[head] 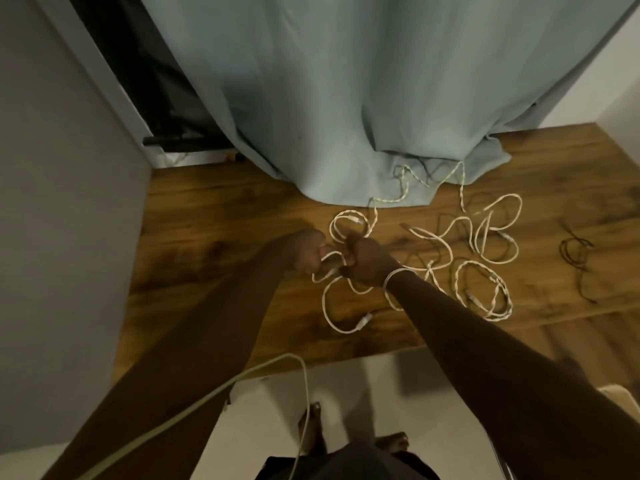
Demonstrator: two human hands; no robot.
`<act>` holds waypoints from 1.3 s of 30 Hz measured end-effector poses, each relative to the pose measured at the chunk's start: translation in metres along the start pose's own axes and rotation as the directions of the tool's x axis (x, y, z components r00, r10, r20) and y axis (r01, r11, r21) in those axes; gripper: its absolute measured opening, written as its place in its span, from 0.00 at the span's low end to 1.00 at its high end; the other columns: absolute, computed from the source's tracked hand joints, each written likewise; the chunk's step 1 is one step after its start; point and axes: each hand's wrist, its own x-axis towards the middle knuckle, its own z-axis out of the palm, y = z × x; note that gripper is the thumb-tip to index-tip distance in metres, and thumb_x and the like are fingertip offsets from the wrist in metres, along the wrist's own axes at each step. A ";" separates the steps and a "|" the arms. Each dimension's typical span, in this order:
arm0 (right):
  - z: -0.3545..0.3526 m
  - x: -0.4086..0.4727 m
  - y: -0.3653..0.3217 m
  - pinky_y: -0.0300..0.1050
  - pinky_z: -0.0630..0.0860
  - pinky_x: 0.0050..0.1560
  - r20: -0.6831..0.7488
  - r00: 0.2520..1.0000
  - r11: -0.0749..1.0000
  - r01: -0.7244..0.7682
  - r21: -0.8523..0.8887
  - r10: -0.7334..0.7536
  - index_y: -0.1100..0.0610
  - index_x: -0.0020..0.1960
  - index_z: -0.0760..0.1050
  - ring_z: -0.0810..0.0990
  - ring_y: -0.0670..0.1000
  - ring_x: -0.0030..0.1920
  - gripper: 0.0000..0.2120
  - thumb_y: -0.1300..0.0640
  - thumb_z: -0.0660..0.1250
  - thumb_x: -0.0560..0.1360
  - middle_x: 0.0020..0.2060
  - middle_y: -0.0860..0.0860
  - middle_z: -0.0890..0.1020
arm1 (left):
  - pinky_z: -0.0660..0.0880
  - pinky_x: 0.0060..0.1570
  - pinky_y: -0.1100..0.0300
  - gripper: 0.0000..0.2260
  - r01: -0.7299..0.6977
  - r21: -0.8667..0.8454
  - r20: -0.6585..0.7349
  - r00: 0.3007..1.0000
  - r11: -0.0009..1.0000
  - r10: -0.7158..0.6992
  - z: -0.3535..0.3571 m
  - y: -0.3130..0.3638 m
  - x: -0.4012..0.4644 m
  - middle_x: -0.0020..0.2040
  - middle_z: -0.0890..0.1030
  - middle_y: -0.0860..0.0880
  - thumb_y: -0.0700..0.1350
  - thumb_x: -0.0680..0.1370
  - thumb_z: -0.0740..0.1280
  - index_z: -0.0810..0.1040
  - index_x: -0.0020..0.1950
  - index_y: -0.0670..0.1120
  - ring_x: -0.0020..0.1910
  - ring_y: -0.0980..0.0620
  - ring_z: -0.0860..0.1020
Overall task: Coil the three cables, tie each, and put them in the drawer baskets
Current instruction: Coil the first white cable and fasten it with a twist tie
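While looped on wood, braided white cable (341, 261) in both fists' tight grip.

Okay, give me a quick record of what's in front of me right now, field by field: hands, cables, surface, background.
left hand: fist closed on a stretch of the white cable
right hand: gripping the same cable, a loop standing above the fist
white cables: loose, tangled loops, none tied
dark cable: apart to the right, uncoiled
surface: wooden top
background: pale blue curtain draping onto the wood, a cable end lying on its hem
drawer baskets: not in view
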 end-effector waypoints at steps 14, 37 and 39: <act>-0.133 -0.010 -0.004 0.45 0.80 0.43 -0.080 0.996 0.844 0.070 0.531 -0.032 0.67 0.51 0.76 0.83 0.53 0.38 0.15 0.61 0.77 0.70 0.41 0.59 0.84 | 0.81 0.45 0.52 0.11 -0.465 -0.844 -0.464 0.883 0.267 0.071 -0.098 0.074 -0.007 0.43 0.82 0.45 0.35 0.78 0.68 0.73 0.59 0.41 0.40 0.47 0.82; -0.305 -0.056 0.048 0.41 0.71 0.45 -0.267 0.854 0.895 0.432 -0.113 -0.446 0.56 0.39 0.77 0.76 0.44 0.34 0.25 0.41 0.52 0.83 0.32 0.46 0.77 | 0.67 0.68 0.50 0.19 -0.765 -0.641 -0.737 0.588 -0.070 0.333 -0.192 0.295 0.008 0.67 0.77 0.46 0.54 0.85 0.49 0.64 0.73 0.50 0.65 0.45 0.77; -0.313 -0.064 0.058 0.44 0.74 0.44 -0.260 0.828 0.868 0.468 -0.164 -0.496 0.55 0.40 0.76 0.78 0.46 0.36 0.22 0.43 0.54 0.83 0.33 0.46 0.78 | 0.64 0.71 0.53 0.20 -0.817 -0.552 -0.767 0.576 0.168 0.281 -0.186 0.303 0.017 0.70 0.74 0.49 0.53 0.85 0.49 0.62 0.75 0.52 0.69 0.51 0.73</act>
